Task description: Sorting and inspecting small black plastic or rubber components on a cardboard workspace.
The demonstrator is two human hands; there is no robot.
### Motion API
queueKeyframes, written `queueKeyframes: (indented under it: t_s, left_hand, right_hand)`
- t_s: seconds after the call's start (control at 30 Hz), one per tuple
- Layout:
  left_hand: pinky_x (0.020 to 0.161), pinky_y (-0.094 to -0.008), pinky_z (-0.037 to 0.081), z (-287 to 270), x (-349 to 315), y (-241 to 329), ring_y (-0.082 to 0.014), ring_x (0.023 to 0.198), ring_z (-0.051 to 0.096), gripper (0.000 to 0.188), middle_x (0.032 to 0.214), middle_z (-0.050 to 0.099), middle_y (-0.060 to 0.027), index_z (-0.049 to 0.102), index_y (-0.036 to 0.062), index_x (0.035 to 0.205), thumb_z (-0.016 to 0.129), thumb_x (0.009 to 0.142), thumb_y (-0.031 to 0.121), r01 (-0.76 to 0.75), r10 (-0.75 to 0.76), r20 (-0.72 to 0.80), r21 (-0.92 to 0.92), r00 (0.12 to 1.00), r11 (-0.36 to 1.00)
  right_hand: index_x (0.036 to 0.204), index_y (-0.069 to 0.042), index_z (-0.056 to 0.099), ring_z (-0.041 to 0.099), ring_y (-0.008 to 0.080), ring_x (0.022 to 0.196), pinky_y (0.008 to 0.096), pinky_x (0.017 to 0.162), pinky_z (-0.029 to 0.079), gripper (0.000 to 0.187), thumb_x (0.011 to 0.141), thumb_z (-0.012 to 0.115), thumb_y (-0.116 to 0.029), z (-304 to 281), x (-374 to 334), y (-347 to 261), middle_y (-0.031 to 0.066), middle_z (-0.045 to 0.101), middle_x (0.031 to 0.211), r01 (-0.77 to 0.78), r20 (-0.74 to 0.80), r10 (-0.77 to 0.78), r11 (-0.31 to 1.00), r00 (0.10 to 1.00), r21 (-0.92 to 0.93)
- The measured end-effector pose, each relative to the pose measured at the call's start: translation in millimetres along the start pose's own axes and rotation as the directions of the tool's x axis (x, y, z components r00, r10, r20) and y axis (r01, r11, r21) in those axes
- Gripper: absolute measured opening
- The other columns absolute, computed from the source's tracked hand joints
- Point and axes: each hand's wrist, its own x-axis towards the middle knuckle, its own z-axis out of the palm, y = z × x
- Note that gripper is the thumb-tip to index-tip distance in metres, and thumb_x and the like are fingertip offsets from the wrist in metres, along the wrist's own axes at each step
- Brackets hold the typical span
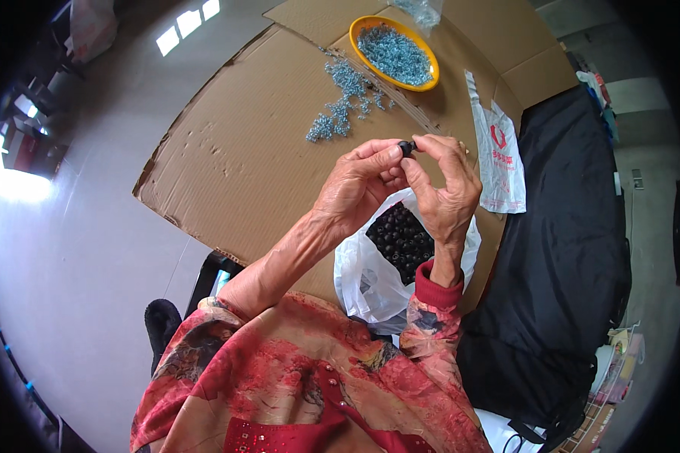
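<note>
A small black round part [406,148] is held up over the cardboard, pinched between the thumb and fingers of my left hand [355,181]. My right hand [447,177] meets it from the other side, thumb and forefinger closed on the part; whether a smaller piece is also between those fingertips cannot be made out. Below the hands stands an open white plastic bag [361,283] full of similar black round parts [400,238]. Farther off, small light-blue pieces [344,94] lie scattered in a heap on the cardboard sheet [234,136].
A yellow bowl [355,47] filled with light-blue pieces [394,54] sits at the back. To its right lies a flattened white printed bag [500,162]. Black cloth [551,226] covers something along the right side. A clear plastic bag [421,10] is at the far edge.
</note>
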Motion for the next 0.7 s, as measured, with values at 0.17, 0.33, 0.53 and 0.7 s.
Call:
queueKeyframes:
  t_s: [0.17, 0.33, 0.53, 0.7]
  left_hand:
    - [0.08, -0.0308, 0.047, 8, -3, 1, -0.01, 0.079, 0.055, 0.018, 0.087, 0.058, -0.0021, 0.053, 0.0029, 0.1, 0.054, 0.089, 0.017, -0.008, 0.014, -0.057, 0.105, 0.998, 0.994]
    - [0.08, -0.0323, 0.046, 5, -2, 2, -0.0108, 0.079, 0.055, 0.017, 0.089, 0.058, -0.0024, 0.053, 0.0043, 0.097, 0.051, 0.09, 0.019, -0.002, 0.004, -0.023, 0.058, 1.0, 0.998]
    - [0.081, -0.0328, 0.046, 7, -1, -1, -0.0136, 0.081, 0.056, 0.018, 0.09, 0.059, -0.0052, 0.054, 0.0021, 0.098, 0.052, 0.09, 0.018, 0.006, -0.003, -0.05, 0.055, 0.999, 0.998]
    - [0.083, -0.0316, 0.046, 13, -1, -1, -0.0143, 0.084, 0.056, 0.02, 0.093, 0.06, -0.0074, 0.054, 0.0008, 0.099, 0.052, 0.09, 0.018, 0.004, 0.0, -0.086, 0.041, 0.996, 0.999]
  right_hand:
    - [0.092, -0.003, 0.061, 0.056, 0.0258, 0.082, 0.0346, 0.072, 0.046, 0.027, 0.066, 0.068, 0.001, 2, -2, 6, 0.0089, 0.06, 0.089, 0.06, -0.032, -0.062, 0.997, 0.998, -0.055]
    - [0.093, -0.003, 0.06, 0.056, 0.0261, 0.081, 0.0348, 0.071, 0.047, 0.028, 0.066, 0.069, 0.001, 4, 1, 4, 0.0093, 0.06, 0.088, 0.086, -0.039, -0.087, 0.996, 0.995, -0.032]
    - [0.094, -0.002, 0.06, 0.056, 0.0274, 0.082, 0.0355, 0.071, 0.047, 0.031, 0.065, 0.071, -0.001, 2, -4, 4, 0.01, 0.06, 0.089, 0.021, -0.05, -0.022, 0.999, 0.999, -0.024]
    - [0.097, -0.002, 0.059, 0.055, 0.0267, 0.083, 0.0351, 0.072, 0.047, 0.035, 0.064, 0.071, -0.002, 4, -6, 4, 0.0104, 0.059, 0.092, 0.006, -0.073, -0.007, 1.0, 0.997, -0.019]
